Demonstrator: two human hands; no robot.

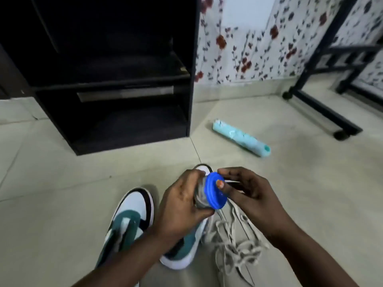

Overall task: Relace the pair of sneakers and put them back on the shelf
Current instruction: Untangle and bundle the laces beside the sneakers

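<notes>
Indoors, a person seated on a tiled floor [62, 166] holds a small clear jar [200, 196] above a pair of teal, white and black sneakers. The left hand [182, 201] wraps around the jar's body, fingers curled about it, while the right hand [242, 189] pinches the jar's blue lid [214, 193], thumb on its top and fingers over its far rim. What the jar contains cannot be made out.

One sneaker [132, 216] lies just left of the jar, toe pointing away from the person; the other sneaker [186, 247] sits directly beneath the jar, largely hidden by the left hand and forearm, with only its toe tip and part of its heel side showing. A loose tangle of pale laces [234, 243] rests on the floor below and right of the jar, touching the second sneaker's side.

Beyond the jar stands a dark shelf unit [116, 79] against a flower-patterned wall [244, 48]. A turquoise roll [240, 137] lies on the floor to the shelf unit's right, and a black wheeled frame [323, 100] stands further right.
</notes>
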